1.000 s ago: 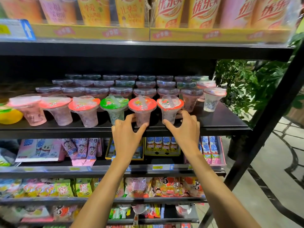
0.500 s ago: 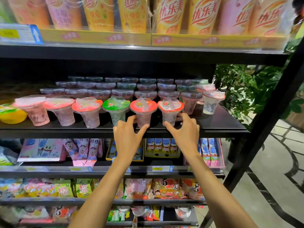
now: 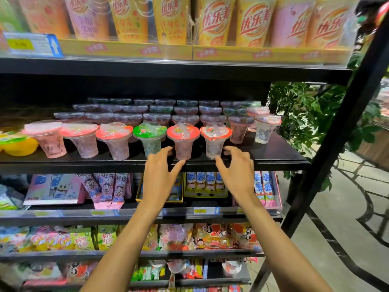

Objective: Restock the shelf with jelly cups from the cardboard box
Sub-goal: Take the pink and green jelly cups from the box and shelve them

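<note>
So the jelly cups [image 3: 117, 142] are lined up along the front edge of the black shelf [image 3: 277, 153], with more rows packed in behind, all the way to the back. They're clear plastic, wide at the top and tapering to a narrow base. The flat lids are pink, red and one green, each under a see-through dome cap. Inside is pinkish or pale jelly with little chunks. The left hand [image 3: 160, 178] is at the red-lid cup [image 3: 183, 142], fingers [image 3: 167, 150] spread apart beside it and thumb down by the base. The right hand [image 3: 237, 173] is the same way at the cup with the white-and-red lid [image 3: 215, 142]. Neither is clamped on anything, and I can't tell if the tips actually touch. A glossy yellow tub [image 3: 19, 145] sits at the shelf's left end.
</note>
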